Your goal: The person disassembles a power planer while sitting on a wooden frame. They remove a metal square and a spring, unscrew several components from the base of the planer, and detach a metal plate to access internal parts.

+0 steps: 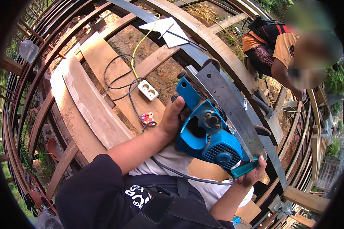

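My left hand (pixel 172 116) grips the near front part of a blue electric planer (pixel 195 141), held on its side above my lap. My right hand (pixel 253 171) is closed around its teal rear end (pixel 244 168), with fingertips against the lower end of a steel ruler (pixel 229 107). The ruler lies lengthwise along the planer's base, from the upper end down to my right hand. A grey power cord (pixel 187 177) runs beneath the tool. My left fingers are partly hidden behind the planer.
Wooden boards (pixel 86 107) lie on open joists (pixel 65 164). A white socket block (pixel 148 90) with cords, a red packet (pixel 147 118) and a white tile (pixel 164 30) are ahead. A hammer (pixel 262 103) lies rightward. A co-worker (pixel 263 53) bends at upper right. A plastic jug (pixel 26 51) is far left.
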The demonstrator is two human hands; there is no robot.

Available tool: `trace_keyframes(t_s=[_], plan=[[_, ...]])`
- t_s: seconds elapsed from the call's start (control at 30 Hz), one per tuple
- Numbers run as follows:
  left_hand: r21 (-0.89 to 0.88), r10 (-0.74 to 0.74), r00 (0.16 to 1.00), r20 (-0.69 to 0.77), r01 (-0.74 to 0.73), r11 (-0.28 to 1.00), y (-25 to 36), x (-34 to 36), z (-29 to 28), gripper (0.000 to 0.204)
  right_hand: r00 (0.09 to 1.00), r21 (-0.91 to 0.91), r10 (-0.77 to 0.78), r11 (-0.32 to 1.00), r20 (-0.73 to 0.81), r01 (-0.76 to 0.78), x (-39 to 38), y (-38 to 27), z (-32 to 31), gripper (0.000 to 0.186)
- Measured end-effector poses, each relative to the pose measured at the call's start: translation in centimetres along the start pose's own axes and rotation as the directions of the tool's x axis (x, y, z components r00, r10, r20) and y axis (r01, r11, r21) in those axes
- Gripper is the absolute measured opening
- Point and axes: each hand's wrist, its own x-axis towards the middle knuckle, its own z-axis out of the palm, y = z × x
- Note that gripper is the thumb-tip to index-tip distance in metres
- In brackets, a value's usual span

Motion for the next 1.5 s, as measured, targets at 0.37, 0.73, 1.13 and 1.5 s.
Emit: trace_keyframes(t_s=[0.37,0.73,1.13,1.5], plan=[[-0.046,0.024,0.999,-0.035,-0.025,0.999,0.3,-0.1,-0.1,0.081,0.998,-0.005,-0.049,0.999,0.032,0.049,-0.2,-0.3,1.6,0.024],[0.017,0.2,0.977,-0.068,-0.199,0.98,2.5,0.5,1.2,0.085,0.995,-0.107,-0.098,0.989,0.029,0.1,-0.7,-0.3,2.6,0.027],[0.045,0.041,0.996,0.079,-0.044,0.998,7.4,4.3,-0.1,0.046,0.998,-0.123,-0.046,0.991,0.031,0.05,-0.8,-0.5,2.7,0.022],[0.063,0.07,0.995,0.068,-0.074,0.995,7.2,4.2,0.3,0.038,0.997,-0.127,-0.032,0.991,0.075,0.041,-0.5,-0.6,2.5,0.02]])
